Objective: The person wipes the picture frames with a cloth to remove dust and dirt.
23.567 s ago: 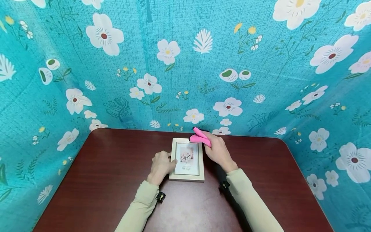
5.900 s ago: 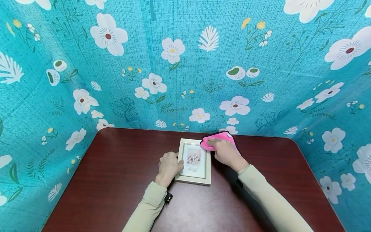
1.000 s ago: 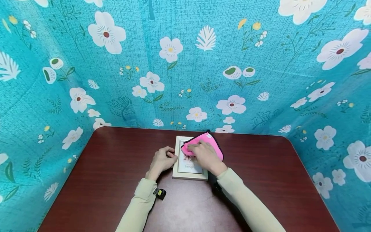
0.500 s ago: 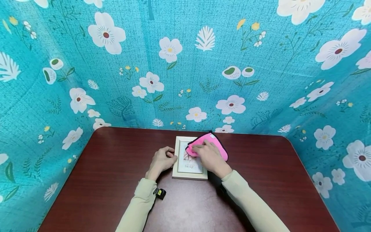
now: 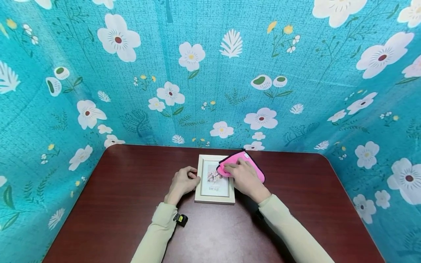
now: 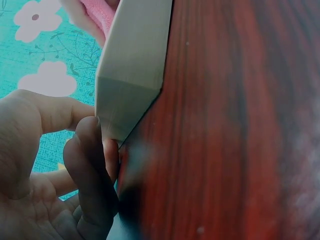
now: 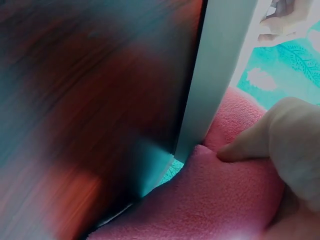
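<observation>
A cream picture frame (image 5: pixel 213 199) lies flat on the table, with a blossom print and lettering showing under its front. At its left side, my left hand (image 5: pixel 184 180) holds the edge; the left wrist view shows thumb and fingers (image 6: pixel 89 145) against the frame's side (image 6: pixel 132 55). My right hand (image 5: pixel 247 182) holds a pink cloth (image 5: pixel 254 168) with dark edging and a white tag. That cloth lies over the frame's upper right part. Seen from the right wrist, the thumb (image 7: pixel 245 142) presses into the fluffy cloth (image 7: pixel 220 195) beside the frame's side (image 7: pixel 215 65).
The dark red-brown wooden table (image 5: pixel 131 182) extends around the frame. Behind it and at both sides hangs a teal curtain (image 5: pixel 210 91) printed with white flowers. A small black wrist camera (image 5: pixel 181 219) sits on the left sleeve.
Over the last second my right hand and the cloth have slid rightward across the frame, uncovering more of the print. Long before, the cloth was folded at the upper right corner. My left hand stays.
</observation>
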Motion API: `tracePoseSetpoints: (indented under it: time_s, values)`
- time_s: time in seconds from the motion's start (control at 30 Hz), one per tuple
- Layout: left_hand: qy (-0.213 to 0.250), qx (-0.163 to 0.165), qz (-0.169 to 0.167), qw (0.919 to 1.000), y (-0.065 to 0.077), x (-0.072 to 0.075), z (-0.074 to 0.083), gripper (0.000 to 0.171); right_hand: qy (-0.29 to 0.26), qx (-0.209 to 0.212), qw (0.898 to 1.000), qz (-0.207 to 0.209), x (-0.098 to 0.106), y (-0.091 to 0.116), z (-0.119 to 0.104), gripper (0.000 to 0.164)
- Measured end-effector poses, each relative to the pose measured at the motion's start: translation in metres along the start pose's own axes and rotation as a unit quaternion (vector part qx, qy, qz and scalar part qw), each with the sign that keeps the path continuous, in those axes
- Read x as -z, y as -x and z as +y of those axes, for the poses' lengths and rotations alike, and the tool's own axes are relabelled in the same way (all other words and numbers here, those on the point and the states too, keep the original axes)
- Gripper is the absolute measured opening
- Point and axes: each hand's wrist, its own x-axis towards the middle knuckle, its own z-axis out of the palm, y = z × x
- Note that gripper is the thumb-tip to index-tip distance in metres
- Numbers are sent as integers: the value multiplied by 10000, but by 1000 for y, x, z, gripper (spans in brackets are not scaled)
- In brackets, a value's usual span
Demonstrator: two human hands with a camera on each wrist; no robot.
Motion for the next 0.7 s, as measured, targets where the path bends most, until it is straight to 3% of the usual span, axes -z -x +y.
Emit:
tracePoseSetpoints:
  time_s: [0.13, 0.3, 0.5, 0.6, 0.7]
  values:
    - [-9, 15, 9, 10000, -1, -1, -1, 30, -14, -19, 10000, 49, 2, 3, 5, 48]
    - [-35, 5, 27, 10000, -1, 0, -1, 30, -89, -165, 9990, 395, 12, 0, 11, 50]
    - [-27, -38, 35, 10000, 0, -1, -1, 30, -1056, -714, 9904, 527, 21, -18, -11, 61]
    - [-65, -70, 101, 9999, 0, -1, 0, 29, -1233, -428, 9901, 519, 16, -28, -32, 63]
    - [-84, -101, 114, 9998, 1, -2, 0, 31, -1077, 169, 9937, 265, 6, -31, -51, 53]
